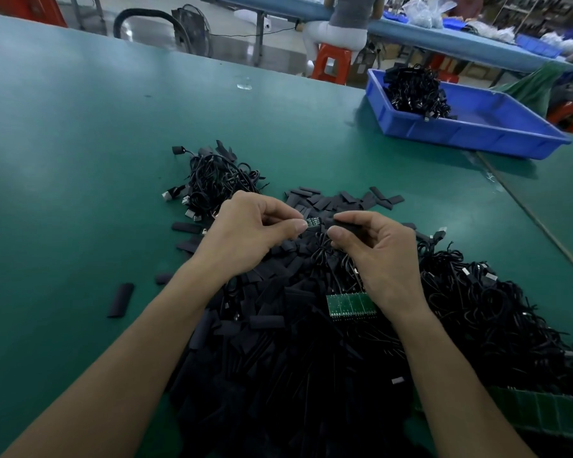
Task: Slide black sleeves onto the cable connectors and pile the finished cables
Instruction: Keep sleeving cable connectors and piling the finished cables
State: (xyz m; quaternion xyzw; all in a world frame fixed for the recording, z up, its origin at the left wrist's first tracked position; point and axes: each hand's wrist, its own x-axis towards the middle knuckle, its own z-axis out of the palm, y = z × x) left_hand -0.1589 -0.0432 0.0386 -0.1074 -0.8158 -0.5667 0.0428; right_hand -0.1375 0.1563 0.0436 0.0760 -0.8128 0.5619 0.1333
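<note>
My left hand (252,229) pinches a small green connector board (312,222) between thumb and fingers. My right hand (377,256) pinches a black sleeve (346,223) just right of that board, its open end against the board's tip. The cable of this connector hangs down between both hands. Beneath my hands spreads a large heap of loose black sleeves (278,328). A green strip of joined boards (349,302) lies under my right wrist. A pile of cables (217,181) with sleeved ends sits beyond my left hand.
A blue tray (470,132) holding a bundle of black cables (415,90) stands at the far right on the green table (80,143). More tangled cables (497,312) lie at the right. A person sits on a red stool (331,62) behind the table.
</note>
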